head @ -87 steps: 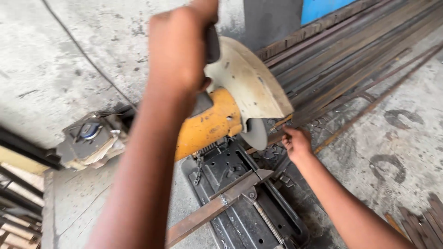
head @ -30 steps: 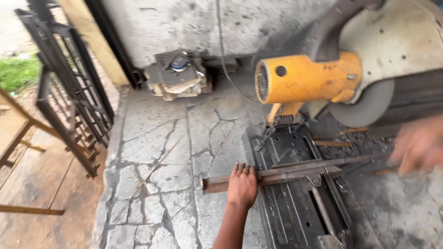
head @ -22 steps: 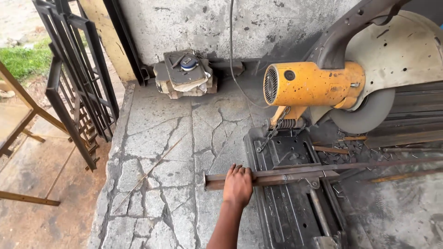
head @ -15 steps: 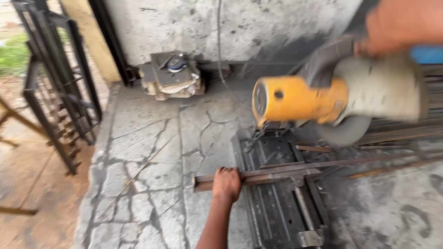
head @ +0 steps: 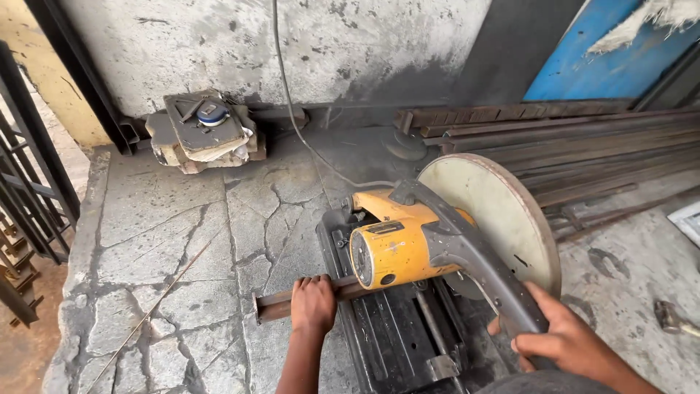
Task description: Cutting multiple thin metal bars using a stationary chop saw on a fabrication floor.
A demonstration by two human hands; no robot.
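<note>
A chop saw with a yellow motor (head: 390, 248) and a pale round blade guard (head: 499, 215) stands on its black base (head: 397, 339) on the cracked concrete floor. My right hand (head: 565, 339) is closed on the saw's dark handle (head: 485, 273), and the saw head is lowered. My left hand (head: 313, 303) grips a rusty metal bar (head: 273, 306) that lies across the base under the motor, its end sticking out to the left. The blade's cutting edge is hidden behind the motor and guard.
A stack of long rusty steel bars (head: 583, 146) lies along the wall at the right. An old grey machine part (head: 204, 131) sits by the wall at the left. A black metal gate (head: 25, 211) stands at the far left. A hammer (head: 674, 317) lies at the right edge.
My right hand took the saw handle and brought the head down over the bar. My left hand stayed on the bar's left end. The camera view shifted right.
</note>
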